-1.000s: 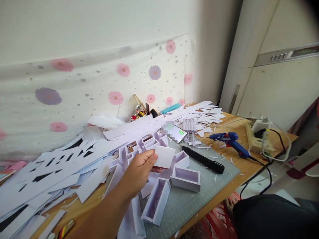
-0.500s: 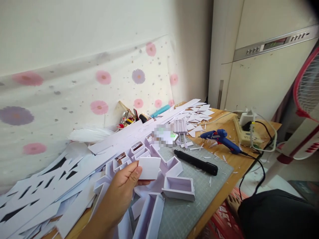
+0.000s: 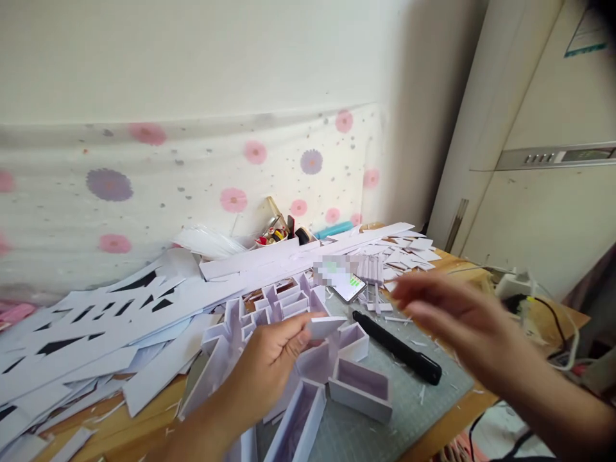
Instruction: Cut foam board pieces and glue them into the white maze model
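Observation:
My left hand (image 3: 269,362) pinches a small white foam-board square (image 3: 325,326), now tilted nearly flat, above a cluster of white open foam-board boxes (image 3: 359,388) on a grey cutting mat (image 3: 414,398). My right hand (image 3: 447,314) is blurred in motion over the right part of the table, fingers spread, holding nothing; it hides the blue glue gun seen earlier. A black utility knife (image 3: 397,346) lies on the mat between the two hands.
Piles of white foam-board sheets and offcuts (image 3: 96,333) cover the left and back of the wooden table. A phone (image 3: 349,285) lies behind the boxes. A cup of tools (image 3: 276,231) stands by the wall. A power strip with cables (image 3: 524,292) sits at right.
My right hand has come into view from the right, over the glue gun's spot. My left hand has tilted the white square flatter. The view shifted slightly.

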Motion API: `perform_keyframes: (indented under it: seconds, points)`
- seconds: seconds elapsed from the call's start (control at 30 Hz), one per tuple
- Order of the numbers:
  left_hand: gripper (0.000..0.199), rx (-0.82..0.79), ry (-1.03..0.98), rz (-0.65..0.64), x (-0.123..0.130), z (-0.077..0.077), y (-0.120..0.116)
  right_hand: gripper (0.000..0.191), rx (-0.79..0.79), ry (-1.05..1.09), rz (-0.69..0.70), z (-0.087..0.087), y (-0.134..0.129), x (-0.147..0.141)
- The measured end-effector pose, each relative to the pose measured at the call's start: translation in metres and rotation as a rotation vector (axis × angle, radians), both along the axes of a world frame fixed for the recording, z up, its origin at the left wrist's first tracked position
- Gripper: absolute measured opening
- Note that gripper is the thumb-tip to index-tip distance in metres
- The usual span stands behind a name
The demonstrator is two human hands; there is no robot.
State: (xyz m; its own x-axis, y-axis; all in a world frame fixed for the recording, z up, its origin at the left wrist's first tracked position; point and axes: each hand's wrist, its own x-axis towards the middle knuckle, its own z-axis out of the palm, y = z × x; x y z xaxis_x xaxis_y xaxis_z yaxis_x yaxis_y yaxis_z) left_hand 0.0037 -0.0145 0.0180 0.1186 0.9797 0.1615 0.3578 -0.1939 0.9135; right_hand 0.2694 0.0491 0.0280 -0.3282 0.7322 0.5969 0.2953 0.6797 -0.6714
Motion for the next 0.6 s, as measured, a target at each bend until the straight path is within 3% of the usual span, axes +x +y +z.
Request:
perform_keyframes:
  seconds: [0.13,0.27,0.43,0.6]
  points:
    - [0.038,0.337,0.312,-0.039,-0.004,-0.005,-0.003,0.021,0.237,-0.221,0.091,-0.014,-0.006,-0.031]
    - [0.042,0.56,0.366,-0.051,-0.004,-0.005,-0.005,0.006,0.394,-0.19,0.098,-0.018,-0.009,-0.045]
    - [0.036,0.413,0.155,-0.038,0.003,0.002,-0.011,0.007,0.519,-0.032,0.12,-0.011,-0.01,-0.045]
    - [0.03,0.115,-0.301,-0.166,0.006,0.002,-0.012,0.015,0.574,0.038,0.141,-0.006,-0.02,-0.049]
